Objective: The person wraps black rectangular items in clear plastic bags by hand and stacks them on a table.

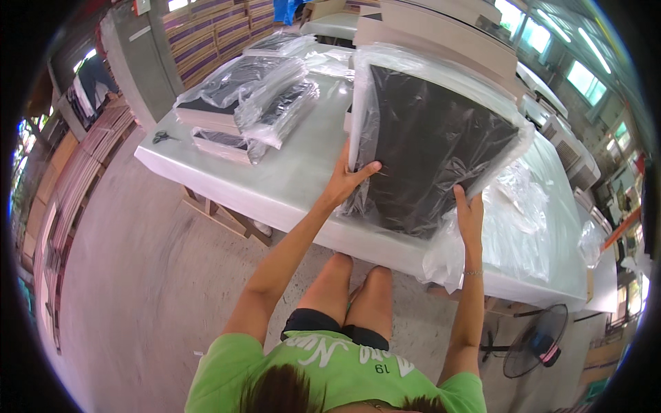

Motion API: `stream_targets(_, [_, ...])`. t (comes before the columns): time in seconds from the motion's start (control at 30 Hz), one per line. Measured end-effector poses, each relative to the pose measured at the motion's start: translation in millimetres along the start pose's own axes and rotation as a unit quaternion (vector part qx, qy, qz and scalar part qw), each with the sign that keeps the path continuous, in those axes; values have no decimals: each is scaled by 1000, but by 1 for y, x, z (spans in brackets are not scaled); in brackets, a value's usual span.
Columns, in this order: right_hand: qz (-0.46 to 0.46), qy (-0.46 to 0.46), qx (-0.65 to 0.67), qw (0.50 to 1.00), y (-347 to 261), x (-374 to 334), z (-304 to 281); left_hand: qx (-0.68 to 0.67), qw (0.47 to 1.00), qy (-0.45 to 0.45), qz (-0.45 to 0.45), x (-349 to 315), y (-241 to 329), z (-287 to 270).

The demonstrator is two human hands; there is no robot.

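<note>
Black panel (434,144), sleeved in clear plastic (364,113), tilts between my left hand (350,179) and right hand (469,212), both gripping its edges. Level support and light pressure should best spare the wrapping.

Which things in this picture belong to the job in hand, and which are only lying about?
Seemingly in the job: dark panel in clear plastic, held by left hand and right hand; loose plastic; wrapped panels.

Seemingly just around: scissors, untouched; fan.
</note>
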State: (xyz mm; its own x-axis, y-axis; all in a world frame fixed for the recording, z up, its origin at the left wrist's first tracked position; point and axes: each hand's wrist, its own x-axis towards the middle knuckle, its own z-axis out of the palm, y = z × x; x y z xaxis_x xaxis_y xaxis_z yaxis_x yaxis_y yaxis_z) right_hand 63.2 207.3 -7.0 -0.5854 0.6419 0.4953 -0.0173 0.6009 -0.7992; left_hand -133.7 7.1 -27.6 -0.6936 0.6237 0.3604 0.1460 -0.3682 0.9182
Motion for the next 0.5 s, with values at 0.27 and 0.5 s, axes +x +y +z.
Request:
stream_targets(0.27, [16, 10, 44, 999, 9, -18, 7, 42, 998, -12, 41, -7, -6, 1])
stream_targets(0.5, [1, -15, -36, 999, 7, -19, 10, 39, 999, -13, 26, -4, -5, -1])
